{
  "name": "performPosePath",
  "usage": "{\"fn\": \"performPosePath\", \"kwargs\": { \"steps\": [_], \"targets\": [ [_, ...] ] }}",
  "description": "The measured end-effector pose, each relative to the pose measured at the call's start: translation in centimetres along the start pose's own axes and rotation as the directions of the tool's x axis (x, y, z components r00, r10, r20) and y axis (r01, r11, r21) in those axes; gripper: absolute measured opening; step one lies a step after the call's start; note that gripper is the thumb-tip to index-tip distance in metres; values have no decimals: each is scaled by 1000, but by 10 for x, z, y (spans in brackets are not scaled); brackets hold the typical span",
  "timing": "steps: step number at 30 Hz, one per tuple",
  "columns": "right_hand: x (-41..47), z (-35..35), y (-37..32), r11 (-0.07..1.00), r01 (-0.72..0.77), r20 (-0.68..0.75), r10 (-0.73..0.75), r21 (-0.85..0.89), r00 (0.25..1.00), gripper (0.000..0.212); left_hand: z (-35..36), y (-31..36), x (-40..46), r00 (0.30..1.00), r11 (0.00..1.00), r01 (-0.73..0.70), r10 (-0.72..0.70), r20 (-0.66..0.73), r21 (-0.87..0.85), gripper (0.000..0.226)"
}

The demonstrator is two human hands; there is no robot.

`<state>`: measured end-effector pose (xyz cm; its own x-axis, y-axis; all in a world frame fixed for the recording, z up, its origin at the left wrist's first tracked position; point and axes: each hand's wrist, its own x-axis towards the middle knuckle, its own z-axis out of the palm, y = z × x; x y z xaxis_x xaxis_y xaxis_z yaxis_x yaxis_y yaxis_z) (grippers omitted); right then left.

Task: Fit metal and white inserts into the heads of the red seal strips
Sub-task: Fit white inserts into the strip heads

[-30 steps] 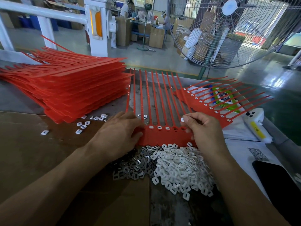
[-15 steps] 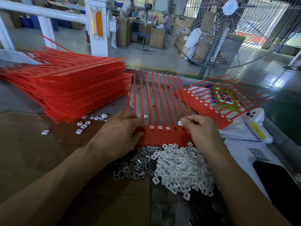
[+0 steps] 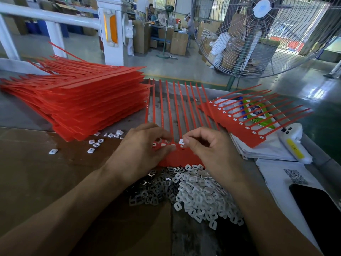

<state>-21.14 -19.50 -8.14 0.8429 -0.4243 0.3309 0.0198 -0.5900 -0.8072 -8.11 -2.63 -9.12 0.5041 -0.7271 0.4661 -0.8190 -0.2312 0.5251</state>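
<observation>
At frame centre, the right hand [image 3: 208, 146] pinches a white insert [image 3: 181, 141] over the strip [image 3: 180, 156], which the left hand's [image 3: 142, 154] straight fingers press flat.

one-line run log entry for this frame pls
step: fitting white insert | right hand: pinches insert over strip head | left hand: presses red seal strip | status: unseated

Right hand [image 3: 208, 145] pinches white insert [image 3: 181, 141] over head row of red seal strip comb [image 3: 177, 154]. Left hand [image 3: 144, 150] rests on comb's left end, fingers on heads. White insert pile [image 3: 203, 193] and metal insert pile [image 3: 149, 191] just in front. Strip stack [image 3: 83, 100] at left; filled comb [image 3: 239, 124] at right on papers. Fan [image 3: 262, 34] behind table [image 3: 36, 178].
</observation>
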Motion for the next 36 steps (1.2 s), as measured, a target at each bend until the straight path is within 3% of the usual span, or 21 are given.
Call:
{"fn": "performPosePath", "kwargs": {
  "steps": [5, 9, 15, 20, 24, 31, 36],
  "targets": [
    [-2, 10, -4, 997, 76, 22, -77, 29, 997, 10, 7, 8, 0, 999, 988, 24, -29, -30, -155, 8],
    [-3, 10, -1, 998, 63, 10, -63, 21, 998, 10, 7, 5, 0, 997, 984, 72, -75, -13, -166, 10],
    [-1, -2, 11, 997, -21, -67, 17, -70, 998, 10, -13, -18, 4, 969, 973, 216, -203, -137, 86, 10],
    [-1, -6, 11, 992, -75, -60, 69, -100, 996, 9, -33, -37, 4, 915, 871, 383, -313, -253, 307, 8],
    [-2, -16, 9, 987, -70, -44, 64, -148, 997, 11, -34, -44, 4, 901, 806, 427, -340, -269, 411, 2],
    [-3, -38, 11, 975, -58, 208, 103, -213, 973, 8, -30, -47, 5, 910, 768, 414, -358, -210, 489, 10],
    [-3, -33, 10, 960, -38, 302, 125, -279, 945, 3, -25, -31, 3, 955, 909, 286, -243, -173, 303, 18]
  ]
}}
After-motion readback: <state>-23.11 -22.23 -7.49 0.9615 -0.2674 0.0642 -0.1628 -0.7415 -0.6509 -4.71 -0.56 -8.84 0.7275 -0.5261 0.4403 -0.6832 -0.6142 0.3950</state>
